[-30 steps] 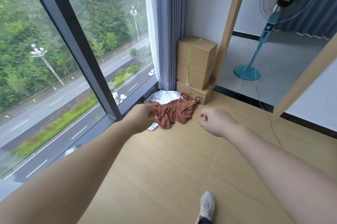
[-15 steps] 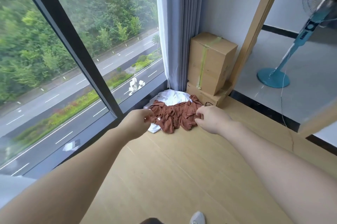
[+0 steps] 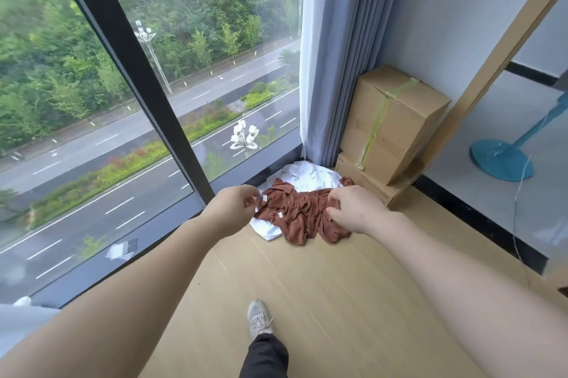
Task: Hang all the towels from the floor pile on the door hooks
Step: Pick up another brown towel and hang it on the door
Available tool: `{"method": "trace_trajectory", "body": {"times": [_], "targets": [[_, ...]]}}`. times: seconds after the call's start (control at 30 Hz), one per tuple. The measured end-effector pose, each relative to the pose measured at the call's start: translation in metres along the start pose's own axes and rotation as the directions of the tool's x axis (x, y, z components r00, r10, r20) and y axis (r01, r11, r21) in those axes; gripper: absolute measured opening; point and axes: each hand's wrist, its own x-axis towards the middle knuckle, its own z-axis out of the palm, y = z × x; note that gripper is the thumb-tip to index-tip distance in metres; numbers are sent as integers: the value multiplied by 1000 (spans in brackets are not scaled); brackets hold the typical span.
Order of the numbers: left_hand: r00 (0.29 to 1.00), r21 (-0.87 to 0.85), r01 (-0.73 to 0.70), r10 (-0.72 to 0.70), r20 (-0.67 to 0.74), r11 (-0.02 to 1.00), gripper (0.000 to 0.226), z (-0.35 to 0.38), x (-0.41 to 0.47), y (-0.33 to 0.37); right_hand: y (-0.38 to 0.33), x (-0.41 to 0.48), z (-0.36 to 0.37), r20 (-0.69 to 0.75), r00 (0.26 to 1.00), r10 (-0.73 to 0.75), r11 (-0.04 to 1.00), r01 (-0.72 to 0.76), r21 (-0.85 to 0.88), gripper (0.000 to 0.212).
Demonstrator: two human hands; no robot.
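Note:
A crumpled rust-brown towel (image 3: 302, 216) lies on top of a white towel (image 3: 307, 173) in a pile on the wooden floor, in the corner by the window. My left hand (image 3: 233, 205) is at the brown towel's left edge, its fingertips curled and pinching the corner beside a small white label. My right hand (image 3: 353, 208) grips the brown towel's right side, with the fingers curled into the cloth. Both towels still rest on the floor. No door hooks are in view.
Two stacked cardboard boxes (image 3: 390, 125) stand right behind the pile, next to a grey-blue curtain (image 3: 332, 70). A large window (image 3: 123, 100) fills the left. A wooden door frame (image 3: 491, 54), a teal fan base (image 3: 501, 159) and its cable (image 3: 519, 199) are on the right. My shoe (image 3: 259, 319) is below.
I have stepped closer to the pile. Both hands moved forward from above the floor onto the brown towel and closed on its two sides.

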Motion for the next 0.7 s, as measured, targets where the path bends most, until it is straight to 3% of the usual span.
{"method": "trace_trajectory", "body": {"times": [0.43, 0.7], "targets": [[993, 20, 21, -23, 119, 1000, 25, -46, 173, -78, -41, 186, 1, 115, 991, 69, 997, -72, 23, 20], [974, 47, 79, -88, 208, 996, 27, -26, 243, -82, -10, 253, 6, 184, 979, 82, 995, -92, 45, 19]]}}
